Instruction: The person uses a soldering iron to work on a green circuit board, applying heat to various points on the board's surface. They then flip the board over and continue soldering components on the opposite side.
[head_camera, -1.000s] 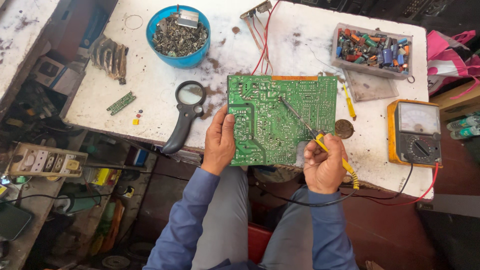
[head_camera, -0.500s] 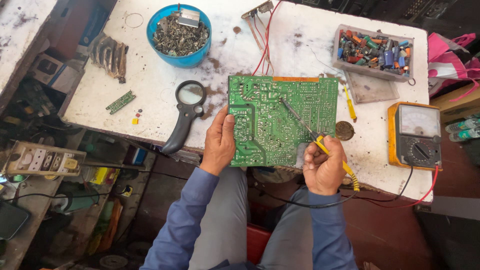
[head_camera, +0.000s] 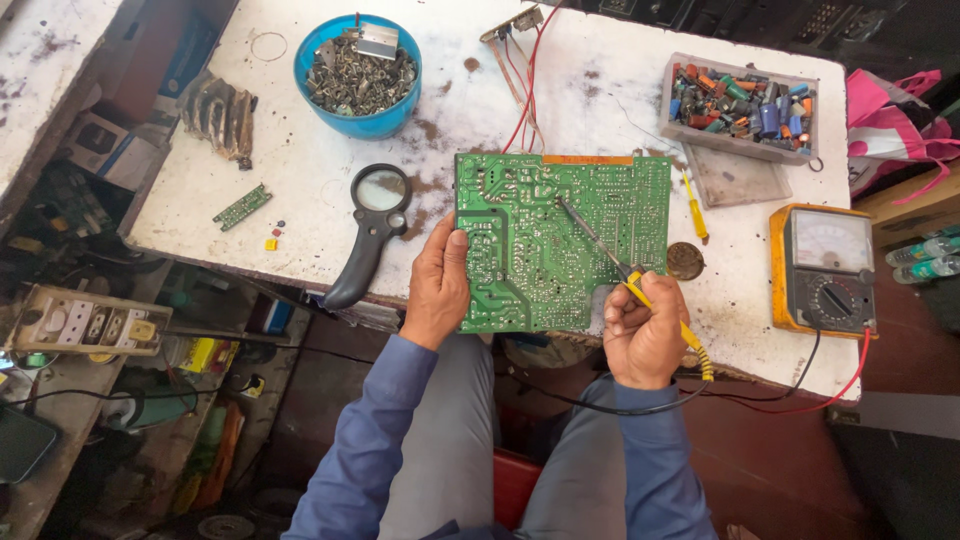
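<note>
A green circuit board (head_camera: 560, 240) lies solder side up at the near edge of the white workbench (head_camera: 300, 170). My left hand (head_camera: 437, 283) grips its lower left edge, thumb on top. In my right hand (head_camera: 643, 333) is a soldering iron (head_camera: 612, 258) with a yellow handle. Its metal tip rests on the upper middle of the board. The iron's cord runs down past my wrist. Red wires (head_camera: 520, 90) lead from the board's top edge to a small part at the back.
A black magnifying glass (head_camera: 368, 230) lies left of the board. A blue bowl of metal scraps (head_camera: 357, 72) stands behind it. A tray of coloured components (head_camera: 738, 104), a yellow screwdriver (head_camera: 694, 208) and a yellow analogue meter (head_camera: 822, 272) sit at right. A small green strip board (head_camera: 241, 206) lies at left.
The iron's tip has shifted slightly on the board. Both hands keep their grip and place.
</note>
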